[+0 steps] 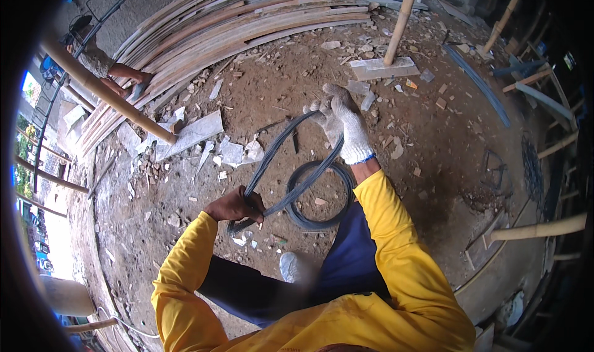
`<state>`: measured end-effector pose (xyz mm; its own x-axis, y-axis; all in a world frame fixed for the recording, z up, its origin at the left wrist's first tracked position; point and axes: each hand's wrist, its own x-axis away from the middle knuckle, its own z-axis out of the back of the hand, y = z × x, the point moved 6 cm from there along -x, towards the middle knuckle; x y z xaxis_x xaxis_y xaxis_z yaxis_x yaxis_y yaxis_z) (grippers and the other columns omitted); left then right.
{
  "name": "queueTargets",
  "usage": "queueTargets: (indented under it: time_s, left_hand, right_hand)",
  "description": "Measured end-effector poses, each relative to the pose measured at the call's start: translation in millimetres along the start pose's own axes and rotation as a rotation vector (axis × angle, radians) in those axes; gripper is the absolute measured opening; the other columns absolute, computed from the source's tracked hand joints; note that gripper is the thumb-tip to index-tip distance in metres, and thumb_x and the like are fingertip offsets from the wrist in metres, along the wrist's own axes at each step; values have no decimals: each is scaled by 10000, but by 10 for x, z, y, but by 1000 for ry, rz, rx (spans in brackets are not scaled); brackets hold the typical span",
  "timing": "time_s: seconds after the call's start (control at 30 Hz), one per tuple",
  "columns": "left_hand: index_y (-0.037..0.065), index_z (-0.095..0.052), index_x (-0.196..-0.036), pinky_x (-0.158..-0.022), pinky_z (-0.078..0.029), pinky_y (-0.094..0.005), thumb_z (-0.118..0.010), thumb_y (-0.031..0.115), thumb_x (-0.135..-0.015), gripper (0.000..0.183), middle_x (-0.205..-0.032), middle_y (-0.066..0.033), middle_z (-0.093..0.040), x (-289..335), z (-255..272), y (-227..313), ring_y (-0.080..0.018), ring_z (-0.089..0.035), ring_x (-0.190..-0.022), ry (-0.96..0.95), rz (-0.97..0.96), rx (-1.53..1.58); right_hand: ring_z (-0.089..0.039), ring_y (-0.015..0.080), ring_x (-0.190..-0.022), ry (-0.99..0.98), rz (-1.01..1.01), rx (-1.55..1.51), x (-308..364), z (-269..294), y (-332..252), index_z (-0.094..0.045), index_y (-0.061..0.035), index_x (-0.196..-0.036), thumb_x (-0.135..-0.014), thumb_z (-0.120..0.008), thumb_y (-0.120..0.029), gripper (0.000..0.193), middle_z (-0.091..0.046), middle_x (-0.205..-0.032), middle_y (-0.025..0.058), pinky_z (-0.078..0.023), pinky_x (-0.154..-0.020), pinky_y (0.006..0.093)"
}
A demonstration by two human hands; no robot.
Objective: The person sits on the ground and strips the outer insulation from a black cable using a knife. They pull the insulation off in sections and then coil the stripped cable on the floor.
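A long loop of thin dark grey wire strands (275, 146) stretches between my two hands above the dirt floor. My bare left hand (236, 205) is closed around the lower left end of the wire bundle. My right hand (341, 122), in a white knitted glove, holds the far end, with the wire bending around its palm and fingers. Some of its fingers are partly stretched out. Below the loop, a round coil of similar wire (317, 224) lies on the ground beside my right leg, partly covered by the held strands.
Long wooden planks (266, 23) are stacked at the far left. Bamboo poles (402, 27) stand around, one on a flat board (383, 68). Broken sheet pieces (198, 135) and rubble litter the dirt. Another person's leg (129, 73) shows at upper left. A dark wire tangle (531, 160) lies right.
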<state>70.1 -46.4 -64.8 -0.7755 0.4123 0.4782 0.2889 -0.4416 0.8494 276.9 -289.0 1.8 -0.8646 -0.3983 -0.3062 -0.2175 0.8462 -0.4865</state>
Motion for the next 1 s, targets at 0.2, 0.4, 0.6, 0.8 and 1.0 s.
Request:
queueTargets:
  time_s: [0.2,0.4,0.6,0.8,1.0]
  left_hand:
    - [8,-816,-985,-803,-581,-318,-894,111,-847,189,-888,-52,-808,-5,64,23,-136,-751,-856,16,17,-56]
    - [12,-830,-981,-767,-565,-329,-922,134,-817,225,-847,-53,-804,-29,84,-12,-139,-720,-780,39,16,-122]
    - [12,-832,-1007,-796,-572,-333,-931,145,-812,256,-869,-57,-808,-44,99,-57,-147,-721,-796,68,19,-93]
    - [-10,-812,-1026,-833,-590,-310,-910,162,-853,263,-902,-44,-811,55,212,-5,-137,-747,-855,96,26,-92]
    - [-8,-811,-1018,-829,-590,-311,-886,139,-877,217,-892,-42,-806,24,200,-46,-133,-747,-862,104,-31,-117]
  right_hand:
    - [-717,254,-864,210,-41,67,-2,145,8,-631,-51,-1301,-1070,-669,-202,279,-651,-832,53,-615,-872,473]
    - [-653,231,-719,358,-50,183,26,181,-39,-669,-43,-1274,-1069,-679,-250,291,-576,-718,21,-596,-748,489]
    - [-705,240,-759,317,-40,108,17,159,-49,-653,-69,-1274,-1014,-754,-225,320,-657,-791,51,-620,-767,437]
    - [-759,274,-1064,162,-45,287,-8,112,-56,-619,-59,-1372,-1096,-620,-201,310,-772,-1044,87,-634,-955,444]
    - [-767,222,-971,126,-56,857,-19,174,-93,-612,-70,-1411,-1069,-655,-129,349,-765,-1096,82,-656,-838,374]
